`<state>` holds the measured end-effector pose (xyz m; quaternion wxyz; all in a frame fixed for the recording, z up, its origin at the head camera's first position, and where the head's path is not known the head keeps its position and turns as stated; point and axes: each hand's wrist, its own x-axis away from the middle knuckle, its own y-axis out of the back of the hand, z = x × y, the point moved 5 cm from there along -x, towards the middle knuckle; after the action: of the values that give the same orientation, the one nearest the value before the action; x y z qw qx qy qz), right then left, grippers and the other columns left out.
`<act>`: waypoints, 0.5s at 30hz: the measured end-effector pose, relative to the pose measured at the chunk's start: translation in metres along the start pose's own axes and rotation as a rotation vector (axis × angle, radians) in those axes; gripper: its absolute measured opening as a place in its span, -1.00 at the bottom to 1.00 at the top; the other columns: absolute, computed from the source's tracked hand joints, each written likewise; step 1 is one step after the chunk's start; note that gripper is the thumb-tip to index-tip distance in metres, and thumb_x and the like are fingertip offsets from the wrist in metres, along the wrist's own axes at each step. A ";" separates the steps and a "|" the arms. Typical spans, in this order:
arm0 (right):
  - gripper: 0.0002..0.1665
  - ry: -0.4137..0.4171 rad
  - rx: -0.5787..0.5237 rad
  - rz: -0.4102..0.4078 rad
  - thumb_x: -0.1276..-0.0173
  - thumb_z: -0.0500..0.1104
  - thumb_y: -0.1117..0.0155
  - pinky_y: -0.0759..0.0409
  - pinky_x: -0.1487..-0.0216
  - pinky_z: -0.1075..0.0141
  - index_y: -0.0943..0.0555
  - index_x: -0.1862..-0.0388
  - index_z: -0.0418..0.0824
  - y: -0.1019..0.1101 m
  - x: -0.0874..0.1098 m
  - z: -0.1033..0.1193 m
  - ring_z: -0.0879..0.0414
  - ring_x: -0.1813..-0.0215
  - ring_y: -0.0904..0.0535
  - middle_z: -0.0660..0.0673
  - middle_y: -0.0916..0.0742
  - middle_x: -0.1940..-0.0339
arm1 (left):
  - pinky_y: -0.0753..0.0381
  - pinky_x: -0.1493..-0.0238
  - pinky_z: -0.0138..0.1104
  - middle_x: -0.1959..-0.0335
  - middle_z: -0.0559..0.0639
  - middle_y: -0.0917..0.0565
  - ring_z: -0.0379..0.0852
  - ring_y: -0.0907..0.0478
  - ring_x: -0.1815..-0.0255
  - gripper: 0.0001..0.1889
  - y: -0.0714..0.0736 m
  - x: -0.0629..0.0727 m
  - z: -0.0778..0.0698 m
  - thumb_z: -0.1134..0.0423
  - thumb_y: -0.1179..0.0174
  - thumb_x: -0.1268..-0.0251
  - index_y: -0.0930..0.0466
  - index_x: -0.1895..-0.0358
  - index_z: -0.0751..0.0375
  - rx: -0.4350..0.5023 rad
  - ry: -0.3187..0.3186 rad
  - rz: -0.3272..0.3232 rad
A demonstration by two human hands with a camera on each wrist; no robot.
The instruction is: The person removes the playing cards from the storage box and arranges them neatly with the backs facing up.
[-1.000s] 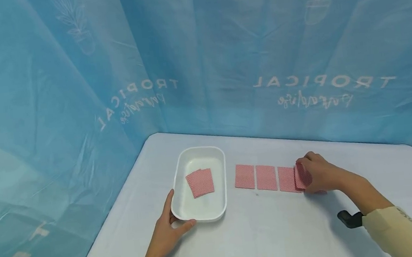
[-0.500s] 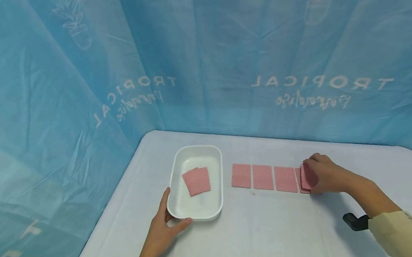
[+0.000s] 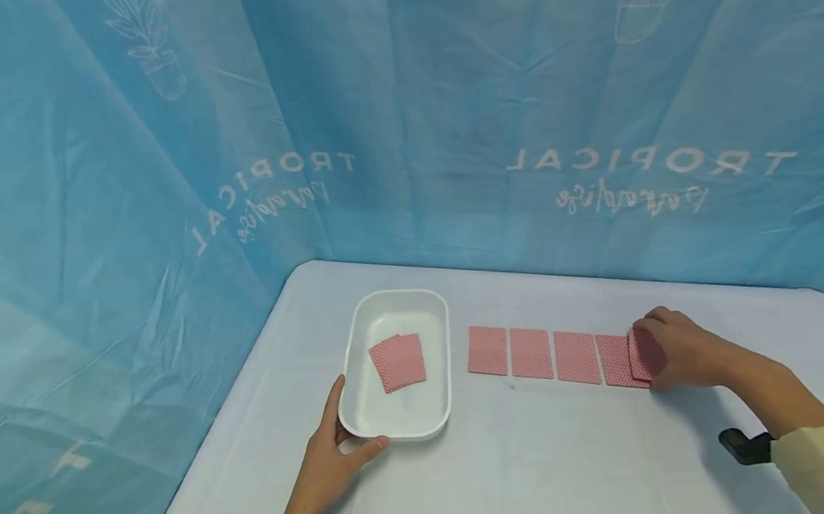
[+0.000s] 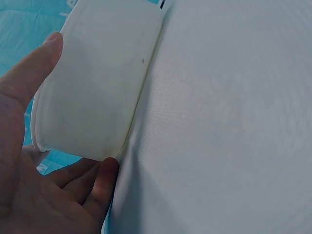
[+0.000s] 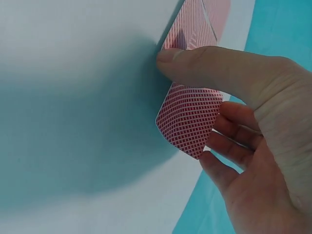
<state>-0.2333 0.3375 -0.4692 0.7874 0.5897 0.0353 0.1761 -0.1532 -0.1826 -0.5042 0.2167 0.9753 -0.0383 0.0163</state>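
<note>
My left hand [image 3: 333, 458] holds the near left corner of a white plastic tray [image 3: 353, 414], thumb along the near rim and fingers at the left side. Inside the tray lie overlapping red-patterned playing cards [image 3: 403, 363], backs up. My right hand [image 3: 689, 349] pinches a playing card [image 5: 190, 119] by its edges, thumb on the near edge and fingers on the far one. In the right wrist view this card is bowed. It overlaps the right end of a row of several face-down playing cards [image 3: 531, 353]. Whether more than one card is in the hand, I cannot tell.
A white cloth covers the table [image 3: 525, 471]. Blue printed curtains [image 3: 458, 118] hang along its back and left sides. Black wrist mounts [image 3: 747, 446] show near both forearms.
My right hand has moved to the right with its card, and the last card in the row now shows more fully. My left hand stays at the tray; the view shifts slightly.
</note>
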 end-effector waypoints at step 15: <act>0.13 -0.018 -0.050 0.032 0.35 -0.10 -0.72 -0.66 0.39 0.05 -0.36 -0.21 -0.46 0.004 0.015 -0.015 -0.30 -0.03 -0.34 -0.37 -0.43 -0.06 | -0.39 -0.19 0.04 -0.30 -0.02 -0.42 -0.14 -0.55 -0.05 0.16 -0.002 0.000 -0.001 -0.16 -0.49 0.11 0.15 -0.53 -0.36 -0.017 0.035 -0.001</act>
<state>-0.2238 0.3575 -0.4677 0.7993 0.5718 0.0145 0.1843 -0.1529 -0.1807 -0.5046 0.2255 0.9731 -0.0340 0.0327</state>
